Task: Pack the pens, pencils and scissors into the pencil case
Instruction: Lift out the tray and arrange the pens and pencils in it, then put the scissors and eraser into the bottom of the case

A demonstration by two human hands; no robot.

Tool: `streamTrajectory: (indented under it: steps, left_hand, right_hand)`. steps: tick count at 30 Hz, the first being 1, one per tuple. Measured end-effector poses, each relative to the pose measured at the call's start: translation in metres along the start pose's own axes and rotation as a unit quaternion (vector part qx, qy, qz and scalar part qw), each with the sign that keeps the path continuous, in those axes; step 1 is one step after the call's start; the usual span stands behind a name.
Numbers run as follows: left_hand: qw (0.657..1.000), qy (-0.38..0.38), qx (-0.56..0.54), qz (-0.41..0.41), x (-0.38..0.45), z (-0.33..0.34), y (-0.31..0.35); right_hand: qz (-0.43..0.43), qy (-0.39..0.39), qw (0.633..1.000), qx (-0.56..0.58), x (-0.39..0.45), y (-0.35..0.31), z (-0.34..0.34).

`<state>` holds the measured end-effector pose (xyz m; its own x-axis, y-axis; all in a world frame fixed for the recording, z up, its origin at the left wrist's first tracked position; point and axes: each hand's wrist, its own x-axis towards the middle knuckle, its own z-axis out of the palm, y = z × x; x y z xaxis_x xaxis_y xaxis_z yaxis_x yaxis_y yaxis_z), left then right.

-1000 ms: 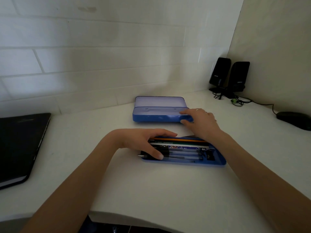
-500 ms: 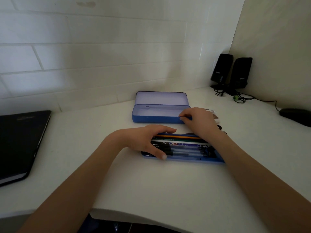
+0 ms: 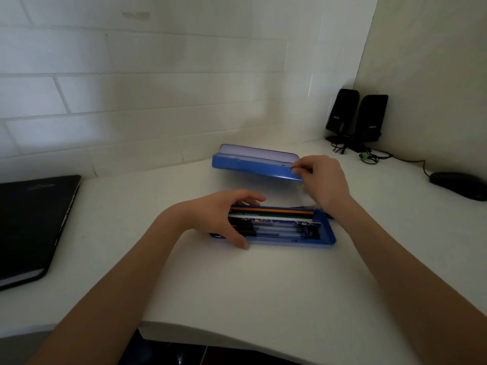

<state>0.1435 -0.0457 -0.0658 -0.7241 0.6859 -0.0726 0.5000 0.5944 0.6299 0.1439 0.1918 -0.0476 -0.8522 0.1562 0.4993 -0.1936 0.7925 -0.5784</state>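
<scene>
A blue pencil case tray (image 3: 328, 239) lies on the white desk, filled with an orange pencil (image 3: 276, 210), a green pencil, a patterned one and several black pens (image 3: 274, 230). My left hand (image 3: 224, 216) grips the tray's left end, thumb on its near edge. My right hand (image 3: 322, 180) pinches the right end of the blue lid (image 3: 253, 167) and holds it tilted above the desk, behind the tray. No scissors show clearly; something dark sits at the tray's right end.
A black laptop (image 3: 31, 225) lies at the left. Two black speakers (image 3: 355, 118) with cables stand in the back right corner, and a black mouse (image 3: 458, 184) rests at the right. The desk's curved front edge (image 3: 210, 335) is near me.
My right hand has lifted the lid off the desk and tilted it. My left hand stays on the tray's left end.
</scene>
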Motion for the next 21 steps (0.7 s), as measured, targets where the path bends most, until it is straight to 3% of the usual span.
streamTrajectory:
  steps: [9,17,21]
  left_hand:
    - [0.997,0.067,-0.026,-0.035,-0.002,-0.008,-0.016]
    - [0.979,0.183,-0.064,-0.060,-0.009,-0.016,-0.039]
    - [0.968,0.244,-0.050,-0.028,-0.006,-0.020,-0.048]
  right_hand:
    - [-0.035,0.078,0.995,0.052,-0.019,-0.011,-0.048]
    - [-0.044,0.047,0.997,0.050,-0.079,-0.010,-0.057]
    - [-0.112,0.027,0.993,0.009,-0.110,-0.010,-0.054]
